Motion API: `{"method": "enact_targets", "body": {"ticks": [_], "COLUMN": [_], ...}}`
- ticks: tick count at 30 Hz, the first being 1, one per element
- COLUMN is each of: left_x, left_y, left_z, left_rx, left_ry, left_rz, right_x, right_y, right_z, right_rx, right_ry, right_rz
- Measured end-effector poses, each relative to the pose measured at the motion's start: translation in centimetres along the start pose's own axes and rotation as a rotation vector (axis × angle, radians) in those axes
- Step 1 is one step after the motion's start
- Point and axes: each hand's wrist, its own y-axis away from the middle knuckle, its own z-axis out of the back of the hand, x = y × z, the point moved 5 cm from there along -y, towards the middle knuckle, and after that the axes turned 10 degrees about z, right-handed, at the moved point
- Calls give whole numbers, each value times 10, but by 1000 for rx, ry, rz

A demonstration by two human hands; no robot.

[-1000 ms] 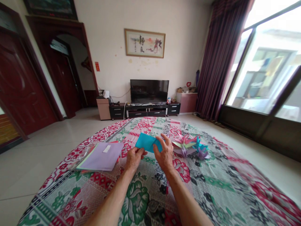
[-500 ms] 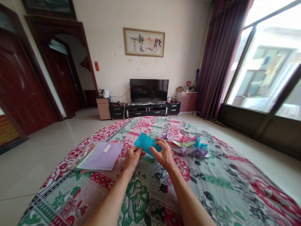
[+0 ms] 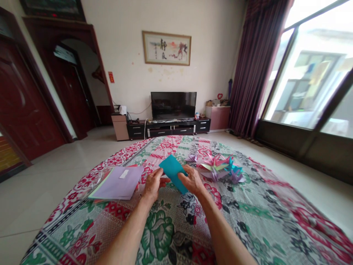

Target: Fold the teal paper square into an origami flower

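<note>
A folded blue sheet of paper (image 3: 172, 167) is held tilted above the table, its long side running down to the right. My right hand (image 3: 192, 180) grips its right edge, thumb on the near face and fingers behind. At the left corner, the thumb and forefinger of my left hand (image 3: 153, 186) close on the paper, while the lower fingers are loosely curled below. Right of my hands lie several folded paper pieces: a pink and green one (image 3: 215, 163), a blue one (image 3: 233, 165) and purple ones, one being a purple piece (image 3: 236, 176).
A stack of coloured paper (image 3: 117, 186), purple on top with a small white slip (image 3: 124, 174), lies left of my hands. Clear plastic (image 3: 95, 182) shows beside it. A patterned cloth (image 3: 160, 235) covers the round table. Beyond stands a television (image 3: 173, 105) on a low cabinet.
The blue paper has turned clockwise, its lower end now pointing down toward me. My right hand has closed more on its edge. My left fingers have shifted up to the corner.
</note>
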Motion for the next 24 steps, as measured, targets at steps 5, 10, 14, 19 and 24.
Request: {"method": "enact_targets", "body": {"ticks": [5, 10, 14, 19, 24], "left_x": [1, 2, 0, -1, 3], "left_y": [1, 5, 10, 11, 7], "left_z": [-5, -9, -11, -13, -11], "left_rx": [131, 181, 205, 300, 313], "left_ry": [153, 141, 120, 145, 137], "left_rz": [107, 154, 177, 196, 182], "right_x": [3, 3, 0, -3, 2], "right_y": [0, 0, 0, 0, 0], "right_z": [1, -2, -4, -5, -6], "right_rx": [27, 31, 27, 43, 71], "right_ry": [-61, -103, -51, 34, 75], "right_rz": [34, 93, 122, 89, 131]}}
